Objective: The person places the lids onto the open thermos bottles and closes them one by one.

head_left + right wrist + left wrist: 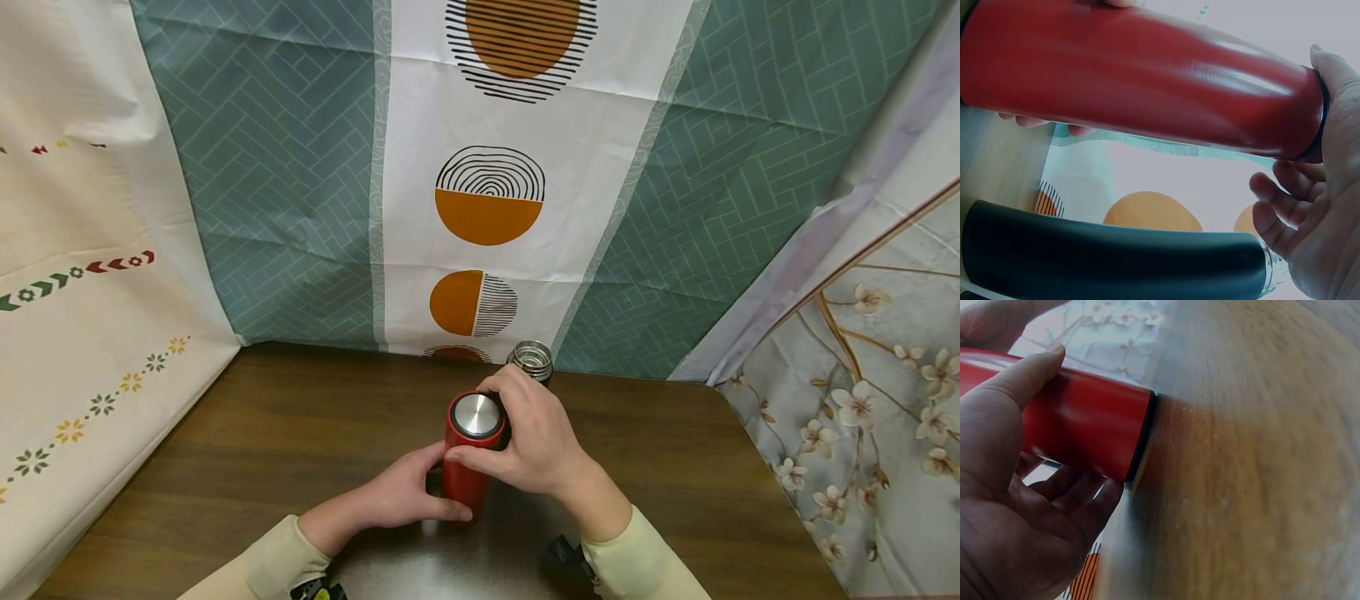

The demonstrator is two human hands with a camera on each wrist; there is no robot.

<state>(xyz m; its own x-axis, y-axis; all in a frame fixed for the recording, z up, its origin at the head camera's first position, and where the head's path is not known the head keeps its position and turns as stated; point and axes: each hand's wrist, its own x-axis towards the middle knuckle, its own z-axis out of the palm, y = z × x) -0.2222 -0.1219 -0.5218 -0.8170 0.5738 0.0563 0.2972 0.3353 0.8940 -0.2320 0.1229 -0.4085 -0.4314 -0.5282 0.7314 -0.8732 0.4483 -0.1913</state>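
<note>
A red bottle [467, 479] with a silver-topped lid [477, 414] stands upright on the wooden table. Low on its body, the left hand [408, 492] grips it, thumb on the near side and fingers behind. At the top, the right hand [536, 433] holds the lid end between thumb and fingers. In the right wrist view the right hand's thumb and palm [1341, 125] lie against the lid end, several fingers curled below it. Behind the right hand is a dark bottle [1110, 253] with an open metal neck [532, 358], partly hidden in the head view.
The brown wooden table [300, 425] meets a green and white patterned curtain [292, 183] at its back edge. A cream cloth [90, 333] hangs at the left, and a flowered cloth [862, 433] at the right.
</note>
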